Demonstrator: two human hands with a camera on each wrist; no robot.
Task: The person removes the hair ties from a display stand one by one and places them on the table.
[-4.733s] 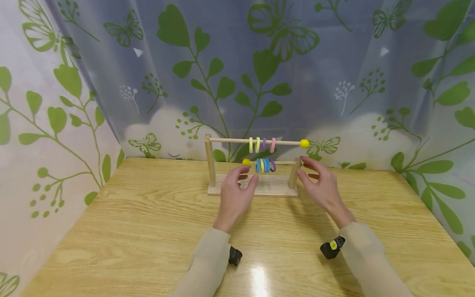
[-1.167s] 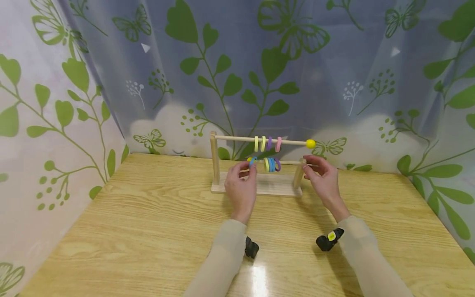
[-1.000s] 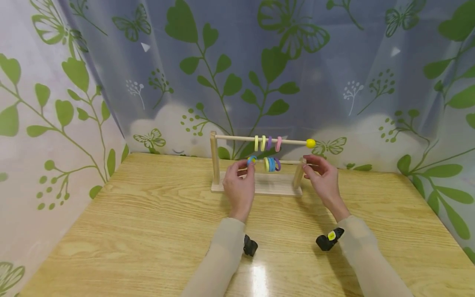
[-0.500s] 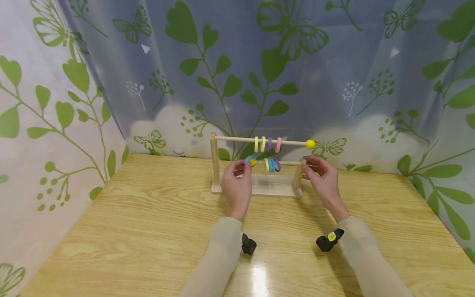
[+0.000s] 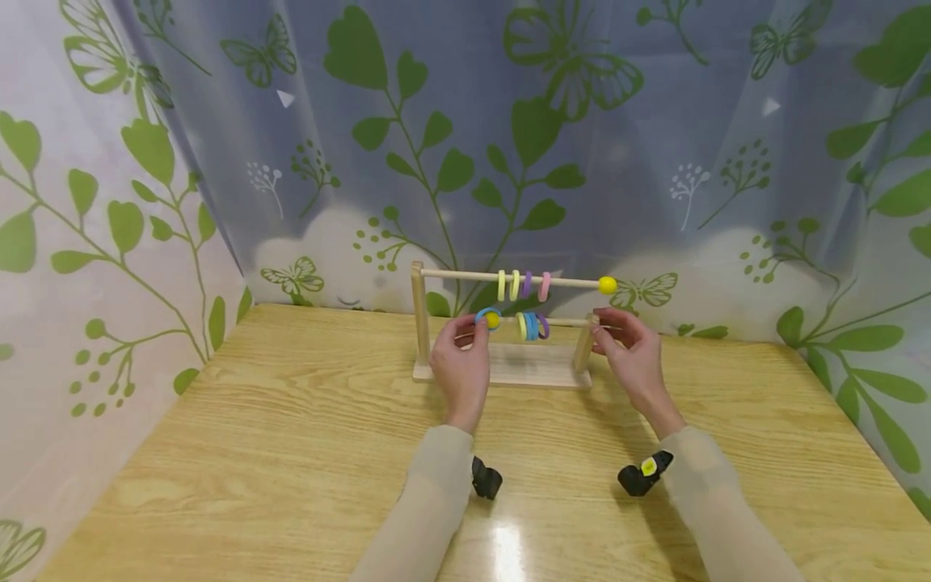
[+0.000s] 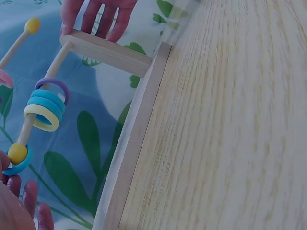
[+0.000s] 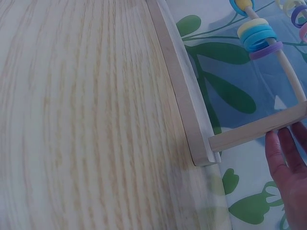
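A wooden stand [image 5: 534, 373] holds two rods with colored rings. My left hand [image 5: 463, 372] pinches a blue ring [image 5: 480, 312] at the free end of the lower rod, where the ring circles the yellow ball [image 5: 493, 321]. In the left wrist view the same blue ring [image 6: 23, 165] tilts round the ball, beside the fingertips. Farther along that rod hang a pale yellow ring [image 5: 520, 326], blue rings [image 5: 532, 326] and a purple ring [image 5: 543, 326]. My right hand [image 5: 635, 356] grips the top of the short right post [image 5: 584, 346]; its fingers [image 7: 278, 155] touch the post.
The upper rod [image 5: 458, 275] runs from the tall left post [image 5: 419, 311] to a yellow end ball [image 5: 607, 284], carrying several yellow, purple and pink rings. A leaf-patterned curtain [image 5: 465, 145] stands behind the wood-grain table [image 5: 305, 453].
The left hand has taken a blue ring from the lower rod's group and drawn it left to the end ball. The right hand now grips the short post, nearly still over the last second.
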